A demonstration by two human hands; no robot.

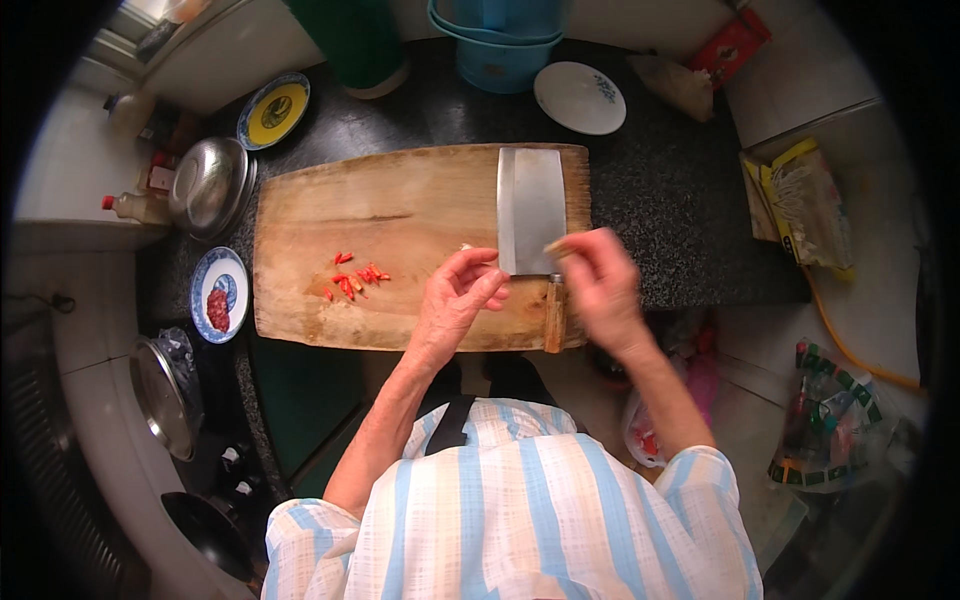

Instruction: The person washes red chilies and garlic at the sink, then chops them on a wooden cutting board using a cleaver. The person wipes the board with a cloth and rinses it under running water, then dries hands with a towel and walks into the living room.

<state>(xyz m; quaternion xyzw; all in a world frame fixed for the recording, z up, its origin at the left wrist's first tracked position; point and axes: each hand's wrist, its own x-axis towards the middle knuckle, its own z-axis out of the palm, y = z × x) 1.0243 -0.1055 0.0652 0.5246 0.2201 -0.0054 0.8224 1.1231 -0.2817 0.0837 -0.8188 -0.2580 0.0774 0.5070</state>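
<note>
My left hand (463, 294) is raised over the wooden cutting board (352, 195), its fingers curled with the thumb near them; whether something small is between them cannot be told. My right hand (600, 285), blurred, pinches a small pale brown piece (556, 248) near the lower right corner of the cleaver's blade. The cleaver (534, 210) lies on the board's right part, its wooden handle towards me. Cut red chili pieces (361, 280) lie on the board's left part. A small whitish piece (466, 247) shows just beyond my left fingertips.
A blue-rimmed plate (238, 300) with reddish minced food stands left of the board. Behind are a yellow plate (259, 127), a white plate (579, 97) and a blue bucket (495, 64). Metal strainer and lids (210, 184) stand at the left. A yellow package (810, 202) is at the right.
</note>
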